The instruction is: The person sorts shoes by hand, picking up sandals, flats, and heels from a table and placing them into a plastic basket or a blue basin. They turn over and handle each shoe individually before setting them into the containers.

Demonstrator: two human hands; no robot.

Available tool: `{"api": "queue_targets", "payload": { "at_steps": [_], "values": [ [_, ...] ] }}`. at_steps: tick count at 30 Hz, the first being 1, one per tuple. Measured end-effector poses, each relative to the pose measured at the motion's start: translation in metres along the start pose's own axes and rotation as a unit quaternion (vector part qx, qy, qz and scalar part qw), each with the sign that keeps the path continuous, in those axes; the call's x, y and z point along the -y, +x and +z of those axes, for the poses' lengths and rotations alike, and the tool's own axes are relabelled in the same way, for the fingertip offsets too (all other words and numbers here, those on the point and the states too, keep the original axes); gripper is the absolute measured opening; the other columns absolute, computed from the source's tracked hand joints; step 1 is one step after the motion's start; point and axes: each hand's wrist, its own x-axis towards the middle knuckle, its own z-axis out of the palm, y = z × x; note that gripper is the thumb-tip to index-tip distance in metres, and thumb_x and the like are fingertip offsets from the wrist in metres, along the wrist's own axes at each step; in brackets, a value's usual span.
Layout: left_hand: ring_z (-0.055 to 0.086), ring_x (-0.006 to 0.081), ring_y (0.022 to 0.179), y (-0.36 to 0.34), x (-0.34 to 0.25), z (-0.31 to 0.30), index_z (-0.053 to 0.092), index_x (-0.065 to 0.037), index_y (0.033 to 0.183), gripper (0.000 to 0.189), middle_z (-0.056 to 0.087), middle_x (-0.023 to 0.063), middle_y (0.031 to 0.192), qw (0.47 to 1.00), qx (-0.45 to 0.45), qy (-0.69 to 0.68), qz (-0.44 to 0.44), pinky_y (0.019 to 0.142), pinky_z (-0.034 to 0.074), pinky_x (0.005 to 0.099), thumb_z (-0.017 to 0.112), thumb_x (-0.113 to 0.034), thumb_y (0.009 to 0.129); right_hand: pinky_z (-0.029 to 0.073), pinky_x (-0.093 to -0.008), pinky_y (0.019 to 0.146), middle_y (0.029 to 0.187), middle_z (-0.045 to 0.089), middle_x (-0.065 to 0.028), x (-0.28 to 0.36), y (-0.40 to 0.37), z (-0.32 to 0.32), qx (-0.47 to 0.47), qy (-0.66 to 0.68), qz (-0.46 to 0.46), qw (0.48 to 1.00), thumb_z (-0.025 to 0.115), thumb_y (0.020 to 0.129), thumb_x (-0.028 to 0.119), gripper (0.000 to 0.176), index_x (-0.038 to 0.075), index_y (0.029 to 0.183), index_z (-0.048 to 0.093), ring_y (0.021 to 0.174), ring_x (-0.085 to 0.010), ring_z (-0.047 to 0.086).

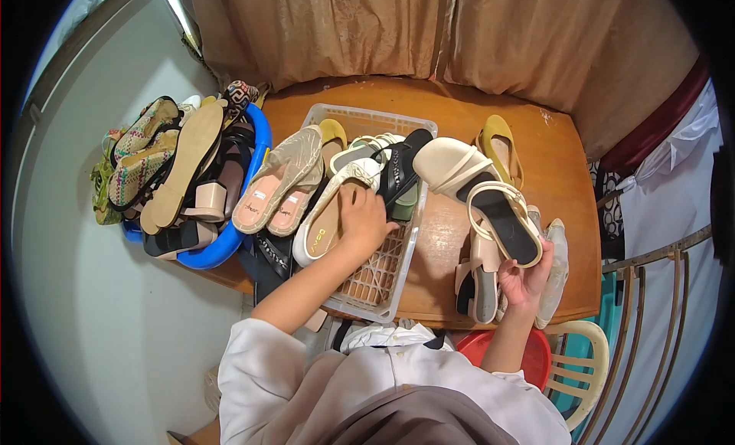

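Observation:
My left hand rests over a white flat shoe with gold lettering on its insole. Its bent fingers reach the shoe's opening, while the thumb stands apart. A clear plastic crate lies beneath, bearing pale clear-topped slippers, a black strappy sandal and a white strappy one. Pinched by one end, a cream sandal with a black insole is held up in my right hand. A second cream sandal lies against its far end.
A blue basket heaped with shoes is at the left. On the wooden table, mustard flats and more pale shoes lie at the right. A red tub and a cream chair stand near the front edge.

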Motion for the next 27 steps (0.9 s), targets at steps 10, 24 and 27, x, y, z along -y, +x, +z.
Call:
{"api": "queue_targets", "payload": {
  "at_steps": [10, 24, 27],
  "values": [
    [0.058, 0.0311, 0.086, 0.033, 0.021, -0.023, 0.062, -0.004, 0.088, 0.027, 0.062, 0.0132, 0.087, 0.981, -0.071, -0.16, -0.081, 0.071, 0.047, 0.0443, 0.063, -0.027, 0.073, 0.058, -0.0342, 0.058, 0.101, 0.063, -0.0139, 0.008, -0.017, -0.007, 0.012, 0.019, -0.027, 0.999, 0.046, 0.086, 0.027, 0.038, 0.001, 0.113, 0.054, 0.08, -0.0231, 0.066],
    [0.056, 0.0347, 0.068, -0.006, 0.114, -0.126, 0.056, 0.002, 0.079, 0.027, 0.058, 0.0191, 0.074, 0.862, -0.37, -0.275, -0.209, 0.062, 0.044, 0.0383, 0.065, -0.024, 0.077, 0.059, -0.034, 0.061, 0.106, 0.061, -0.0157, 0.021, -0.011, -0.022, -0.007, 0.017, -0.022, 1.0, 0.047, 0.086, 0.027, 0.038, 0.001, 0.112, 0.054, 0.087, -0.0259, 0.063],
    [0.059, 0.0351, 0.071, -0.001, 0.133, -0.12, 0.059, 0.002, 0.082, 0.029, 0.06, 0.0211, 0.076, 0.874, -0.33, -0.248, -0.256, 0.064, 0.045, 0.0392, 0.064, -0.026, 0.077, 0.059, -0.0334, 0.057, 0.102, 0.063, -0.015, 0.011, -0.006, -0.013, -0.021, 0.01, -0.027, 0.999, 0.046, 0.086, 0.027, 0.04, 0.0, 0.115, 0.052, 0.079, -0.0239, 0.066]
  ]
}}
